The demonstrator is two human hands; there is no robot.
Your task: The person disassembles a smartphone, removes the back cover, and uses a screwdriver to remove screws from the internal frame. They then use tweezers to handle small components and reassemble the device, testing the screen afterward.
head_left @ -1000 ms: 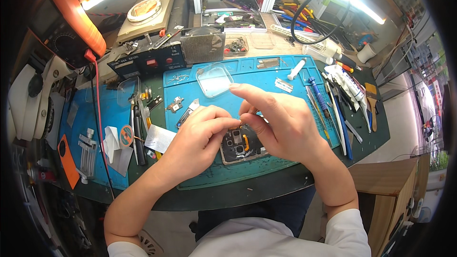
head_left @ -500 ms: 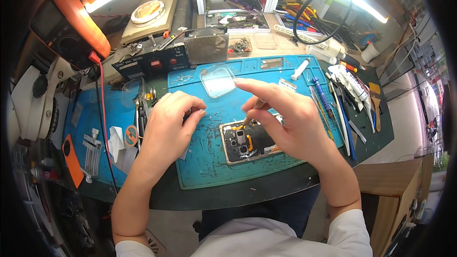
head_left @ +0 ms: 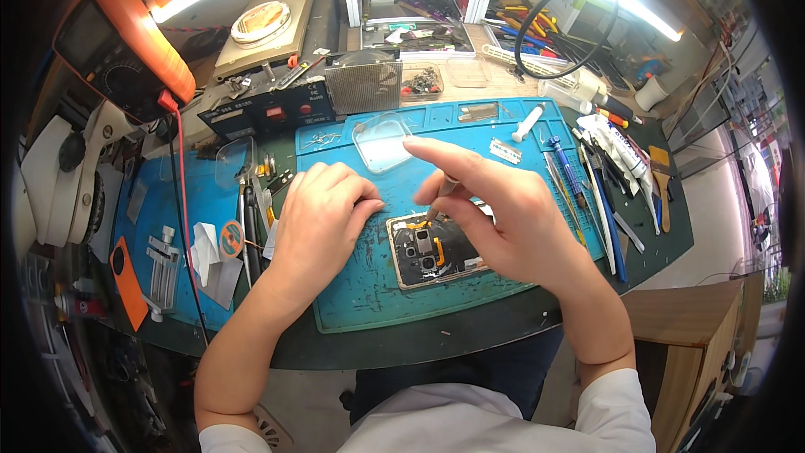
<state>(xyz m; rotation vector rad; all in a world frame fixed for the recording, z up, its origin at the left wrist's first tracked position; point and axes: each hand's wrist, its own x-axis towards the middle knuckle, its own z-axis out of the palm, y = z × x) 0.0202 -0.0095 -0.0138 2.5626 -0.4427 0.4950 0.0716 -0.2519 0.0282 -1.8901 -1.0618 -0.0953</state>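
An opened smartphone (head_left: 453, 258) lies on the blue work mat (head_left: 360, 306), its camera modules and orange flex cables exposed. My right hand (head_left: 516, 222) is over the phone's right part, thumb and fingers closed around a slim screwdriver (head_left: 447, 188), mostly hidden by the fingers. The tool points down at the phone's upper left edge, near an orange cable; contact is hard to tell. My left hand (head_left: 323, 218) rests on the mat left of the phone, fingers curled and pinched together. Whatever it holds, if anything, is hidden. Beyond both hands sits a clear plastic tray (head_left: 384, 147).
An orange multimeter (head_left: 126, 46) stands at far left above a metal clamp (head_left: 163, 268). Behind the mat are a black device with a red switch (head_left: 267, 111) and a parts box (head_left: 422, 82). Tweezers, a blue screwdriver (head_left: 566, 164), a syringe (head_left: 529, 122) and a brush (head_left: 661, 172) lie right.
My left hand has moved right, closer to the phone. My right hand has shifted slightly left, still holding the screwdriver; the phone has stayed put.
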